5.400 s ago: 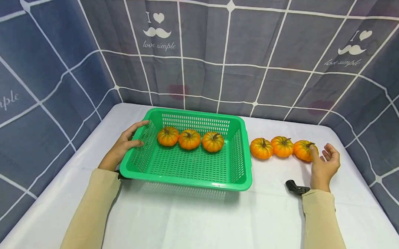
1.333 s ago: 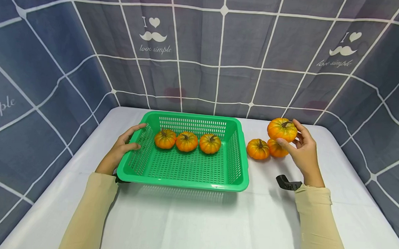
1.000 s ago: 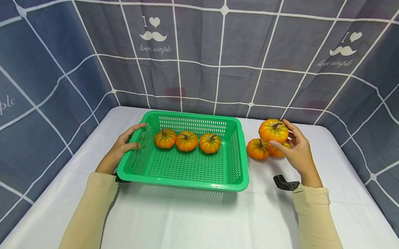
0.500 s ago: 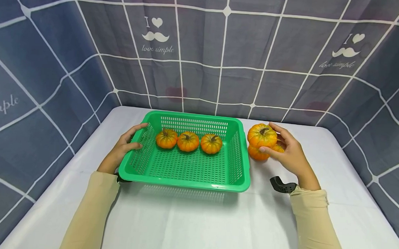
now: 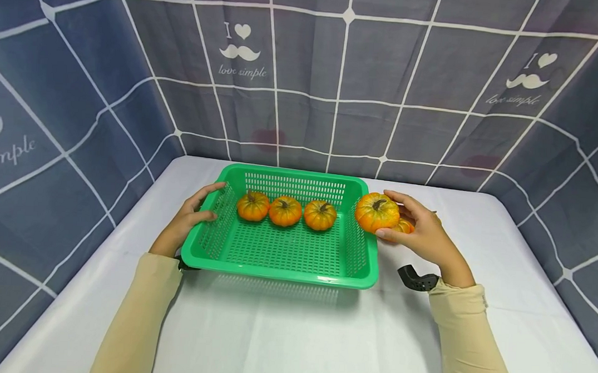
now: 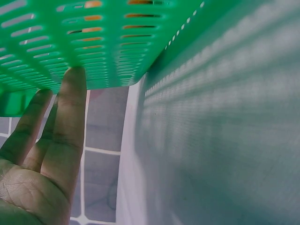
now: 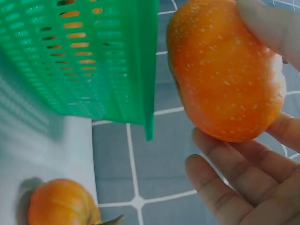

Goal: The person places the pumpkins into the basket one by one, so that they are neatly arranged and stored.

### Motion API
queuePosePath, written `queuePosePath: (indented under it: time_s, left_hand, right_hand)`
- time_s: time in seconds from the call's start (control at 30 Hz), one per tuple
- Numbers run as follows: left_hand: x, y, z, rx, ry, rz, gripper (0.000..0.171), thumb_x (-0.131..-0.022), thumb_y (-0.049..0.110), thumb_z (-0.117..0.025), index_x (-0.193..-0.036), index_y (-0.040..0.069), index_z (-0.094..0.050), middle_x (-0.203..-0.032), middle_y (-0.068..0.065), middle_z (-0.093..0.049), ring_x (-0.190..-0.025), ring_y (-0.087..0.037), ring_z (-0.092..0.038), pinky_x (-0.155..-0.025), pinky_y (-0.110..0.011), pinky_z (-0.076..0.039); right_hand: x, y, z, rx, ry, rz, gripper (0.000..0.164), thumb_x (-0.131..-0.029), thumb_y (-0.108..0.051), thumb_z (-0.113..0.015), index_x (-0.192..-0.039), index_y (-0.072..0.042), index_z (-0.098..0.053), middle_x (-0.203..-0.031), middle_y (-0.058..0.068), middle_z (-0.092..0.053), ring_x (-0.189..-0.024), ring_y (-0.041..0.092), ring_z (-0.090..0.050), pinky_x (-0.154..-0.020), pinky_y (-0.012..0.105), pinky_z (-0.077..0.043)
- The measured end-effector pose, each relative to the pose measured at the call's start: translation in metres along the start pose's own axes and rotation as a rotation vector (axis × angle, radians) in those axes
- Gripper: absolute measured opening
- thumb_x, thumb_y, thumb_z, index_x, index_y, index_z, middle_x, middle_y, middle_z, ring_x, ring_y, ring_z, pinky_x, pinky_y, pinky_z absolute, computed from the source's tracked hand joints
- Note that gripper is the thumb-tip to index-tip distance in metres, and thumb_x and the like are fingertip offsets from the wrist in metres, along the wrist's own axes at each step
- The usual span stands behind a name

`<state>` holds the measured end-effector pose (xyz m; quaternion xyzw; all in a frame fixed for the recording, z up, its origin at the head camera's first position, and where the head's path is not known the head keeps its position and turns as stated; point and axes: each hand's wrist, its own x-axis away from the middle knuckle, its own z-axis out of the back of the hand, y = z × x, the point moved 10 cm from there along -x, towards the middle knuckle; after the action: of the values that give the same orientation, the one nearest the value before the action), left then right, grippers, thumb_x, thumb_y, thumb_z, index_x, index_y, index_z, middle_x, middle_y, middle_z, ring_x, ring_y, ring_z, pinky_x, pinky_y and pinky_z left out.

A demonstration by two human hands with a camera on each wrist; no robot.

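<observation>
My right hand point(image 5: 422, 233) holds a small orange pumpkin point(image 5: 376, 213) between thumb and fingers, raised at the right rim of the green plastic basket point(image 5: 280, 274). In the right wrist view this pumpkin point(image 7: 225, 70) is beside the basket's outer wall. Three pumpkins sit in a row inside the basket: one on the left point(image 5: 253, 207), a middle one point(image 5: 285, 211) and one on the right point(image 5: 320, 215). My left hand point(image 5: 183, 223) grips the basket's left side, with thumb and index finger over the rim. Other left fingers point(image 6: 70, 117) lie outside along its slotted wall.
Behind my right hand, pumpkins on the white table point(image 5: 292, 336) are mostly hidden; part of one pumpkin point(image 5: 404, 226) shows. The right wrist view has a pumpkin point(image 7: 61, 204) on the table below the basket's edge. Grey checked cloth point(image 5: 304, 59) encloses the back and sides.
My right hand took the rightmost pumpkin from the table row, lifted it and carried it left over the others to the basket's right rim. The left hand stays at the basket.
</observation>
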<state>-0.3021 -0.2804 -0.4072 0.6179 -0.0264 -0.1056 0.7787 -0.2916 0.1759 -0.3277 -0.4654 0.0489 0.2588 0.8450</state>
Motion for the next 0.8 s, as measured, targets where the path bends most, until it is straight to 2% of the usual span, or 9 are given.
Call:
queuePosePath:
  time_s: [0.07,0.13,0.23,0.33,0.37,0.47,0.6,0.7,0.8]
  left_hand:
    - [0.000,0.000,0.000,0.008,-0.002,-0.005,0.080,-0.094,-0.004,-0.053,-0.170,0.013,-0.036,-0.175,-0.017,-0.026,-0.121,-0.016,-0.053,-0.092,-0.023,-0.050]
    - [-0.001,0.001,0.000,0.008,-0.004,-0.015,0.080,-0.093,-0.004,-0.053,-0.170,0.012,-0.036,-0.175,-0.018,-0.026,-0.121,-0.015,-0.053,-0.092,-0.023,-0.051]
    - [-0.001,0.002,0.000,0.005,-0.004,-0.025,0.079,-0.093,-0.004,-0.054,-0.169,0.011,-0.036,-0.176,-0.017,-0.025,-0.124,-0.016,-0.052,-0.092,-0.023,-0.050]
    - [0.000,0.002,0.000,0.009,-0.004,-0.017,0.079,-0.094,-0.003,-0.053,-0.169,0.013,-0.036,-0.176,-0.016,-0.025,-0.124,-0.018,-0.052,-0.091,-0.023,-0.051]
    - [0.000,0.002,0.000,0.012,-0.005,-0.012,0.079,-0.094,-0.003,-0.053,-0.170,0.013,-0.036,-0.175,-0.015,-0.026,-0.123,-0.019,-0.052,-0.091,-0.023,-0.052]
    - [0.001,0.001,0.000,0.027,-0.007,0.004,0.079,-0.095,-0.002,-0.052,-0.170,0.016,-0.036,-0.173,-0.016,-0.029,-0.119,-0.020,-0.055,-0.088,-0.025,-0.054]
    - [0.003,0.000,0.000,0.045,-0.009,0.020,0.079,-0.096,-0.002,-0.052,-0.170,0.018,-0.036,-0.172,-0.016,-0.031,-0.116,-0.020,-0.057,-0.086,-0.026,-0.056]
    - [0.003,-0.001,0.000,0.046,-0.010,0.024,0.079,-0.096,-0.001,-0.052,-0.170,0.020,-0.036,-0.173,-0.014,-0.029,-0.118,-0.020,-0.056,-0.087,-0.027,-0.056]
    - [0.002,-0.002,0.001,0.031,-0.005,0.016,0.079,-0.095,-0.001,-0.053,-0.170,0.019,-0.036,-0.175,-0.012,-0.027,-0.121,-0.019,-0.055,-0.088,-0.026,-0.055]
  right_hand:
    - [-0.002,-0.005,-0.002,0.020,-0.022,0.020,0.077,-0.087,0.001,-0.088,-0.155,0.002,-0.053,-0.153,0.025,-0.056,-0.131,0.048,-0.062,-0.100,0.009,-0.044]
    - [-0.005,-0.011,-0.004,0.047,-0.047,0.041,0.077,-0.085,0.001,-0.089,-0.154,0.003,-0.054,-0.153,0.025,-0.057,-0.130,0.050,-0.062,-0.101,0.008,-0.043]
    - [-0.009,-0.019,-0.006,0.088,-0.093,0.058,0.078,-0.084,-0.003,-0.092,-0.153,0.002,-0.056,-0.152,0.022,-0.060,-0.128,0.047,-0.066,-0.100,0.009,-0.045]
    - [-0.013,-0.026,-0.010,0.115,-0.148,0.058,0.080,-0.084,-0.007,-0.093,-0.153,0.002,-0.056,-0.148,0.020,-0.063,-0.124,0.041,-0.068,-0.095,0.016,-0.052]
    - [-0.014,-0.028,-0.012,0.123,-0.164,0.057,0.081,-0.084,-0.008,-0.093,-0.154,0.002,-0.055,-0.146,0.020,-0.064,-0.122,0.039,-0.069,-0.093,0.019,-0.055]
    - [-0.018,-0.035,-0.017,0.114,-0.212,0.038,0.080,-0.086,-0.011,-0.093,-0.155,0.001,-0.054,-0.135,0.020,-0.070,-0.104,0.034,-0.073,-0.079,0.029,-0.061]
    - [-0.022,-0.043,-0.023,0.122,-0.250,0.029,0.078,-0.088,-0.014,-0.091,-0.156,-0.003,-0.055,-0.128,0.015,-0.071,-0.095,0.028,-0.070,-0.067,0.033,-0.060]
    - [-0.025,-0.048,-0.030,0.169,-0.268,0.056,0.079,-0.088,-0.017,-0.091,-0.157,-0.003,-0.054,-0.141,0.015,-0.067,-0.114,0.030,-0.068,-0.085,0.040,-0.060]
    - [-0.028,-0.050,-0.038,0.177,-0.294,0.073,0.079,-0.088,-0.017,-0.091,-0.157,-0.002,-0.054,-0.151,0.017,-0.061,-0.126,0.038,-0.065,-0.103,0.055,-0.054]
